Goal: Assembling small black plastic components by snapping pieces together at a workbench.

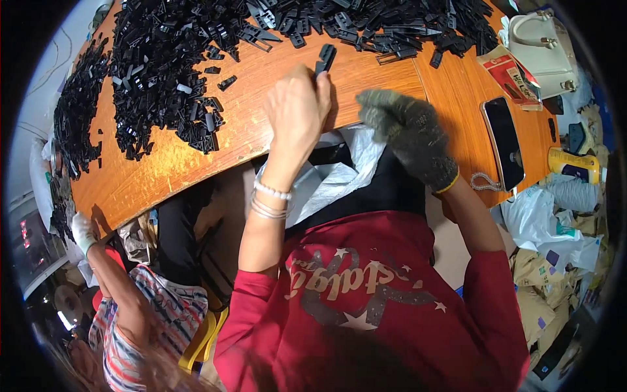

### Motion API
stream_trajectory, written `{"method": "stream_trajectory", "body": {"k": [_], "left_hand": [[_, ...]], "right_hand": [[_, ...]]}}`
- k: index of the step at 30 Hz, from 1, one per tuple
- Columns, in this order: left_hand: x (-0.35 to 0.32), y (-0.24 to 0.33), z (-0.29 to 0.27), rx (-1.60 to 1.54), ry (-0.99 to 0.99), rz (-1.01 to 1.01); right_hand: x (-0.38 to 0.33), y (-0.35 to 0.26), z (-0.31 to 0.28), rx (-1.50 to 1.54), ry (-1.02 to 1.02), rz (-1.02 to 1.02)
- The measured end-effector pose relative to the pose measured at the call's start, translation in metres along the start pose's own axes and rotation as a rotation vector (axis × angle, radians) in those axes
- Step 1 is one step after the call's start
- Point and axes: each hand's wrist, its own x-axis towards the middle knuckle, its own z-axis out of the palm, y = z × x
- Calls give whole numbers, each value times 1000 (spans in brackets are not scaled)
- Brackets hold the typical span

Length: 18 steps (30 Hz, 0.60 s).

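Note:
My bare left hand (294,104), with beaded bracelets at its wrist, is closed over the near part of the orange-brown table. A small black plastic part (326,55) juts out past its thumb, held by the fingers. To the right, my right hand (408,130) wears a dark grey knit glove with a yellow cuff edge. Its fingers are curled together above the table's near edge, and whatever they may hold is hidden. Beyond both hands lies a large heap of black plastic parts (163,59). A white plastic bag (349,163) rests over my lap below the hands.
On the table's right are a smartphone (503,140) with a strap, a red packet (513,77) and a cream handbag (543,49). Bags and packages crowd the right side. At left, a co-worker's gloved hand (83,232) is by the table edge, near another black heap (78,104).

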Motion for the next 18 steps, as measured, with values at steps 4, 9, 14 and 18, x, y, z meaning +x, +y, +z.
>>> {"method": "stream_trajectory", "body": {"k": [4,9,14,18], "left_hand": [[-20,-8,-25,-489,-260,-216],[-13,-37,-52,-191,53,89],[4,-68,-64,416,151,128],[-13,-44,-43,-151,-166,227]], "right_hand": [[32,-17,12,-589,114,-480],[43,-14,12,-835,-165,-433],[43,-1,10,-946,-109,-732],[44,-5,8,-949,-92,-691]]}}
